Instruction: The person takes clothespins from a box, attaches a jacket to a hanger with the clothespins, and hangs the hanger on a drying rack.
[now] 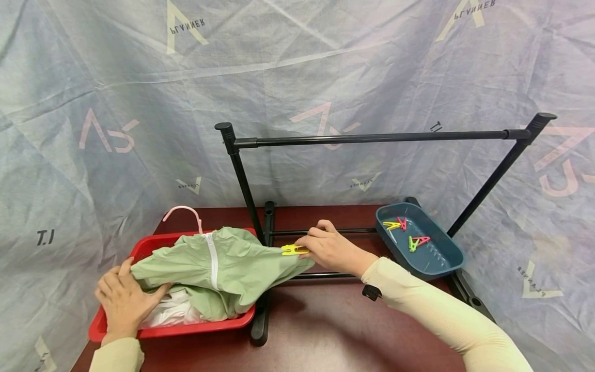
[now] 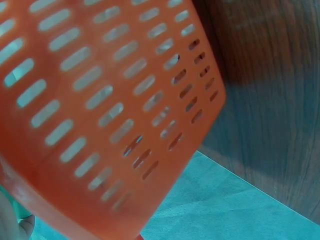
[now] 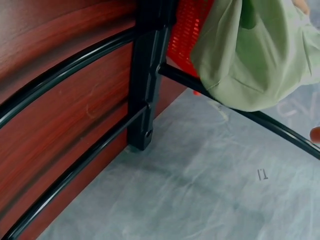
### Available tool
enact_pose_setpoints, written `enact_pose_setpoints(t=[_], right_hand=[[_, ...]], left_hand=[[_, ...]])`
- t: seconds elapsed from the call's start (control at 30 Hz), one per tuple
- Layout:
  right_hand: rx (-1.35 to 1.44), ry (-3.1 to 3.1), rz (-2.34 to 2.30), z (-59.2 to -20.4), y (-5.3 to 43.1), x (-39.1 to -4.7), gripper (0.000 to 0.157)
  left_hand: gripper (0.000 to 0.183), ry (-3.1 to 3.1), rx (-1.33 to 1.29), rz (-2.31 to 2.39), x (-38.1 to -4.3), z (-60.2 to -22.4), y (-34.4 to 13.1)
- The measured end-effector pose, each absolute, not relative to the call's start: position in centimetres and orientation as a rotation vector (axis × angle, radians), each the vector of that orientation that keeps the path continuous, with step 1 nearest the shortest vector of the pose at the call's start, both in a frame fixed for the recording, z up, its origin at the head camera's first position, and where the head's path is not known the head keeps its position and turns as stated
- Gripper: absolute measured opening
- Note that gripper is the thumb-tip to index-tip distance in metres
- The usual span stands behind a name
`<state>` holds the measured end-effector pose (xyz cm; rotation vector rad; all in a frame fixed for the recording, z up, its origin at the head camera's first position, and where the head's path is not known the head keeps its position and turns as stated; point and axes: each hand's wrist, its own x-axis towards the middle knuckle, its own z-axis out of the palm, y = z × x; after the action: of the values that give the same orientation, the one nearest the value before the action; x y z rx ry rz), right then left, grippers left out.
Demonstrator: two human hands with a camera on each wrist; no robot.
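Note:
A light green garment (image 1: 186, 258) with a white zipper-like strip lies heaped over the red basket (image 1: 195, 327). The hook of a pink hanger (image 1: 183, 208) sticks up behind it. My left hand (image 1: 123, 297) is at the basket's left side, thumb and fingers at the garment's left edge. With my right hand (image 1: 332, 249) I pinch a yellow clothespin (image 1: 294, 250) at the garment's right end, which stretches out past the basket. White cloth (image 1: 169, 312) shows underneath. In the right wrist view the garment (image 3: 260, 65) hangs beside a black bar.
A black clothes rack (image 1: 381, 138) stands on the dark red table (image 1: 321, 330), its left post right beside the basket. At its right foot sits a blue tray (image 1: 437, 258) with several yellow, pink and green clothespins (image 1: 412, 243). Printed grey sheeting (image 1: 288, 93) encloses the back and sides.

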<state>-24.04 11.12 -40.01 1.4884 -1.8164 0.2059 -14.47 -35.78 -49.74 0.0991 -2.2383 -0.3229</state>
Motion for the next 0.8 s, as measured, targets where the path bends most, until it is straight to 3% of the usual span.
enact_pose_setpoints(t=[0.8], right_hand=[[1.531, -1.846, 0.293, -39.7, 8.9, -23.2, 0.034]], left_hand=[[0.112, -2.212, 0.081, -0.307, -14.6, -49.8, -35.8]])
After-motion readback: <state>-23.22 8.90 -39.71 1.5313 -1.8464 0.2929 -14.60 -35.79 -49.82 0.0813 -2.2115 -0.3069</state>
